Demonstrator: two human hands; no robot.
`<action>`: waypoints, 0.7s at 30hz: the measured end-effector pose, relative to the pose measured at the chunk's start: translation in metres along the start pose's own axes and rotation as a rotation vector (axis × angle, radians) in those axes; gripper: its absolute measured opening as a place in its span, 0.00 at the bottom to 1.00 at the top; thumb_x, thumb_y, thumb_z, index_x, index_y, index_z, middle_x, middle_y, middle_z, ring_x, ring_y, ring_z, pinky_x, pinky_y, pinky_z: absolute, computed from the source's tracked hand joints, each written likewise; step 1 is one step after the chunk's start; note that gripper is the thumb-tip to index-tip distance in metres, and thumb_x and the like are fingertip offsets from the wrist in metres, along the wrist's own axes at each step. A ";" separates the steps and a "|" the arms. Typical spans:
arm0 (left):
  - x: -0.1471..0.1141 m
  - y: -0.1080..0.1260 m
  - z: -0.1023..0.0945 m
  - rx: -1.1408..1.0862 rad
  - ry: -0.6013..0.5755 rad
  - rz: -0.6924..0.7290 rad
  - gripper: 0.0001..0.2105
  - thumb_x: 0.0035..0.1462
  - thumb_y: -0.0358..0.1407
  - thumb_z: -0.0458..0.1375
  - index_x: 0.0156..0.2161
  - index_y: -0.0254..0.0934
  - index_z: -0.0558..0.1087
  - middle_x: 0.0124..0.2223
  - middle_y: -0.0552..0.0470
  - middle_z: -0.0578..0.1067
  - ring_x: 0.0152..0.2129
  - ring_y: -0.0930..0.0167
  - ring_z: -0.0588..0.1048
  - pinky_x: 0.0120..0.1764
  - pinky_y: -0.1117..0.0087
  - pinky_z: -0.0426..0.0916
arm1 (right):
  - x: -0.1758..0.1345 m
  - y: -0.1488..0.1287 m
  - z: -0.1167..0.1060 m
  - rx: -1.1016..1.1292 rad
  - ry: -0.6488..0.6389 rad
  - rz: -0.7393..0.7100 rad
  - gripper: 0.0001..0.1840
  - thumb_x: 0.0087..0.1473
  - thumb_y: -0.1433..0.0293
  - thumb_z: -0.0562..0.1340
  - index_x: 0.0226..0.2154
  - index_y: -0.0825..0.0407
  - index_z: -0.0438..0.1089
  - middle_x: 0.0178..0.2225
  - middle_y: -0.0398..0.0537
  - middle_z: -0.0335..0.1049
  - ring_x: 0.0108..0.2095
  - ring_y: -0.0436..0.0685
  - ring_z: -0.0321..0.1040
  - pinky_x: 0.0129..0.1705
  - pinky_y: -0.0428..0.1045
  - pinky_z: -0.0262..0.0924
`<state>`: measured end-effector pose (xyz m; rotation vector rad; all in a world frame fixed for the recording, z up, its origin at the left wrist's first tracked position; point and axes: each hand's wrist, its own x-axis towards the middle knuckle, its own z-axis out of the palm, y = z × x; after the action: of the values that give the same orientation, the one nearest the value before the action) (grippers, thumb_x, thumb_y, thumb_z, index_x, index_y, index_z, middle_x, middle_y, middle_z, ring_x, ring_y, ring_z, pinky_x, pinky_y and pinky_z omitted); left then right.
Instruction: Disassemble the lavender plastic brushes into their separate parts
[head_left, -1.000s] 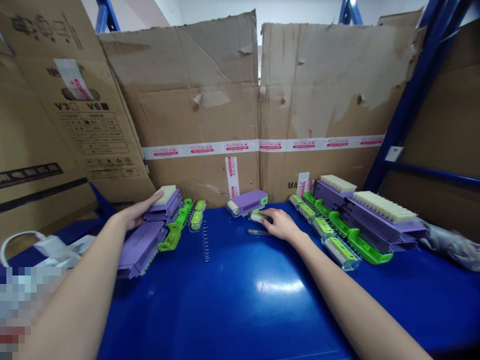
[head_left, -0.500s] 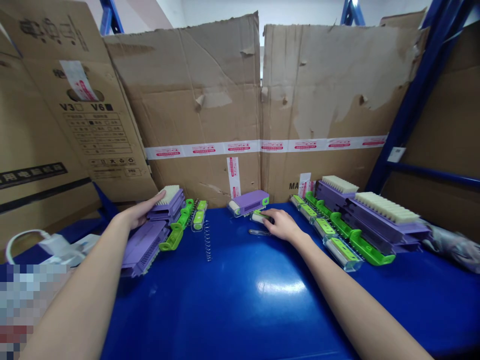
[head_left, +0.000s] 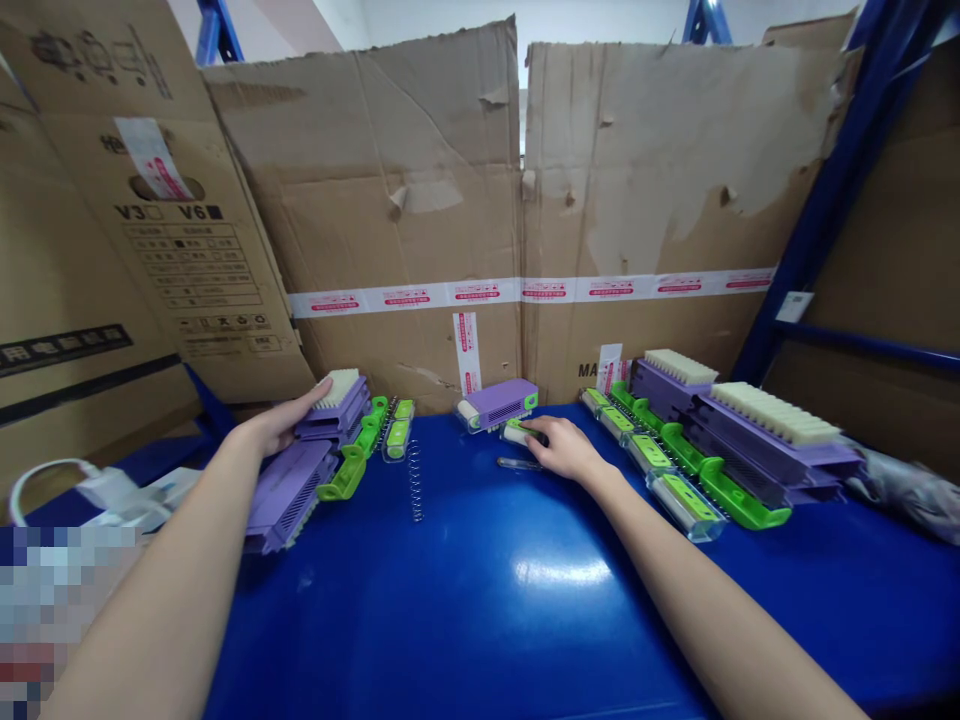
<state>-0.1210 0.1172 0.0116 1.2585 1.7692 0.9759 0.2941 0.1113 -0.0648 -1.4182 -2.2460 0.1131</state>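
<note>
My left hand (head_left: 283, 420) is at a purple plastic housing (head_left: 341, 412) with a cream toothed block (head_left: 343, 385) on top. Its thumb lies along the block, and the other fingers are mostly hidden behind. Below it lies another purple housing (head_left: 296, 490). My right hand (head_left: 562, 447) has its fingers closed on a small white-and-green piece (head_left: 516, 433), partly covered by the fingertips. Just in front of those fingers lies a thin dark, pen-like tool (head_left: 516, 464). Behind them sits a purple-and-green assembled unit (head_left: 501, 404).
A coil spring (head_left: 416, 485) lies on the blue table (head_left: 420, 620). Green trays (head_left: 742, 497), clear-and-green cases (head_left: 684, 505) and purple housings with cream blocks (head_left: 772, 415) line the right. Similar clear cases (head_left: 397, 438) stand left. Cardboard (head_left: 405, 230) walls the back; a white charger (head_left: 112, 490) is left.
Both hands stay in nearly the same places, and the parts on the table have not moved. Only the camera view has shifted very slightly.
</note>
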 end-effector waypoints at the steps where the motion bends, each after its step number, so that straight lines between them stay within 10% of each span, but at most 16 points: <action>1: 0.000 0.000 0.000 -0.030 -0.024 -0.040 0.37 0.37 0.67 0.55 0.42 0.38 0.74 0.40 0.42 0.79 0.40 0.62 0.78 0.39 0.64 0.74 | 0.000 0.000 0.000 0.000 0.000 0.003 0.20 0.56 0.65 0.54 0.50 0.50 0.71 0.51 0.49 0.71 0.51 0.59 0.67 0.52 0.51 0.59; 21: 0.002 0.005 0.003 -0.124 -0.089 -0.157 0.32 0.52 0.60 0.51 0.49 0.33 0.70 0.43 0.42 0.78 0.37 0.66 0.78 0.40 0.67 0.73 | 0.000 0.000 -0.001 -0.003 -0.009 0.004 0.20 0.57 0.65 0.54 0.50 0.49 0.70 0.51 0.49 0.71 0.51 0.58 0.67 0.52 0.51 0.59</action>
<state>-0.1168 0.1205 0.0150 1.0526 1.6845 0.9107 0.2941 0.1109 -0.0637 -1.4270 -2.2516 0.1180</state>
